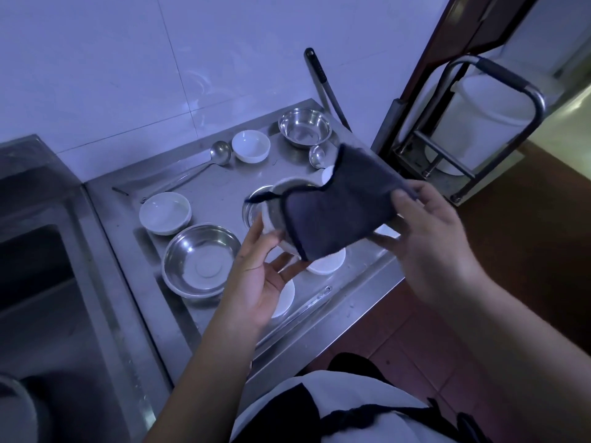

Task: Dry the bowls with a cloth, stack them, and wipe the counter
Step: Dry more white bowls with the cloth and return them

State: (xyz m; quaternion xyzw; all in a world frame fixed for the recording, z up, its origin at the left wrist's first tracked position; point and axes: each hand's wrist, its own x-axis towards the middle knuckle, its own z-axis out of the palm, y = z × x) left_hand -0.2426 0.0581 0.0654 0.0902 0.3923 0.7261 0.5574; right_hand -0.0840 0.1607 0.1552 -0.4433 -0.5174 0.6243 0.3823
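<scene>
slippery bowl, crowded counter

we've got a steel bowl [271, 206] up in the air over the steel counter [208, 187], tilted on its side, and our left hand [259, 276] cradles it from below with the fingers curled round its lower rim. our right hand [425, 225] pinches the dark cloth [335, 215] at its near edge, thumb on top, and the cloth drapes across the bowl's mouth and outer wall. so both hands are clasped on something, one on metal, one on fabric.

now the worry. that bowl is held only at the rim by fingertips, and if it's wet it could slide out, we reckon. right underneath sit white bowls: one white bowl [326, 263] peeks out below the cloth, another [284, 298] hides partly under our left palm. a dropped steel bowl lands on ceramic, and that could chip.

the cloth also blocks our view of most of the bowl, so we can't tell how much of the inside is dry.

around us, a wide steel dish [201, 260] and a white bowl [164, 212] sit to the left, a ladle [217, 153] lies behind them, and a deep steel bowl [303, 126] waits at the back. nothing looks stacked yet, and a trailing cloth corner could snag the small spoon [316, 155] nearby.
</scene>
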